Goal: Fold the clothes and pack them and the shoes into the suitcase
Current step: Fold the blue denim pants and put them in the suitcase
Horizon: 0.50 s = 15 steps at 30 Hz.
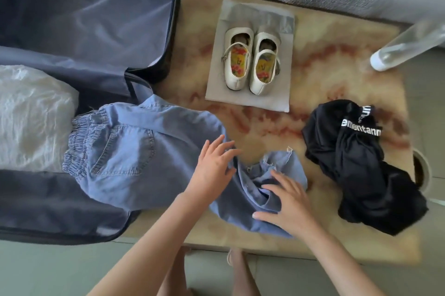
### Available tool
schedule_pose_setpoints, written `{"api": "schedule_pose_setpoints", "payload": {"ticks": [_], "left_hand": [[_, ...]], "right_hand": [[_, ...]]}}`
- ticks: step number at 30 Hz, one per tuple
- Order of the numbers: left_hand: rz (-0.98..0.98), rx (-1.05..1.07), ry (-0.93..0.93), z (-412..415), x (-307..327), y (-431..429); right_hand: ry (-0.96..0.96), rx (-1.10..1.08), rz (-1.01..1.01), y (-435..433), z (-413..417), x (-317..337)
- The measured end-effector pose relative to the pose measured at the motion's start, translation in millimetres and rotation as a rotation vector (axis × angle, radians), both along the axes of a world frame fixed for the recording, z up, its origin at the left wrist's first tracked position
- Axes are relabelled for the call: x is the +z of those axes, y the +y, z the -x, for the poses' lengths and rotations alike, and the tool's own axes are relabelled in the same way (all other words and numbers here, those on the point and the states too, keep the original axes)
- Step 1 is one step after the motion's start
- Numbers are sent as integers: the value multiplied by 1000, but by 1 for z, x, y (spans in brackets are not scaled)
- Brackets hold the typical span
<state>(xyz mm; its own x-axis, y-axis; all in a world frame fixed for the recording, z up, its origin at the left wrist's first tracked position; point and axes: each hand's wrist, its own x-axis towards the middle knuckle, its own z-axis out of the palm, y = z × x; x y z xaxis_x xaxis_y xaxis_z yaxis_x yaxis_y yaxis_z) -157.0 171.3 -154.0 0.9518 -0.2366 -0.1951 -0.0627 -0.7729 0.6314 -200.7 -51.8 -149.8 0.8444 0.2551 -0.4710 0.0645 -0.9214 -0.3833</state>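
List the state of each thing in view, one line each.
Suitcase: open, lying flat.
White garment: inside the suitcase.
Denim trousers: unfolded, waistband over the suitcase edge.
Black garment: crumpled on the table, unfolded.
Shoes: paired on a grey bag, unpacked.
Left hand: open, resting on the trousers.
Right hand: open, pressing the trouser leg.

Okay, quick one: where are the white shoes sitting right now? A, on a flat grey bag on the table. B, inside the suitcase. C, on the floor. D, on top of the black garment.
A: the white shoes stand side by side on the flat grey bag on the table, outside the open suitcase.
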Motion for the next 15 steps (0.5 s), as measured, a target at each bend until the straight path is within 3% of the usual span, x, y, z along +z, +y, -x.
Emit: {"api": "schedule_pose_setpoints", "payload": {"ticks": [3, 7, 8, 15], "left_hand": [[-140, -118, 67, 4, -11, -12], [-184, -236, -8, 9, -19, -27], [-157, -221, -25, 8, -21, -31], [-31, -147, -97, 10, -12, -70]], "right_hand": [[-187, -64, -78, -7, 10, -7], [-121, -756, -275, -11, 9, 13], [-133, -837, -304, -17, 8, 16], [-69, -902, -643, -25, -3, 47]]}}
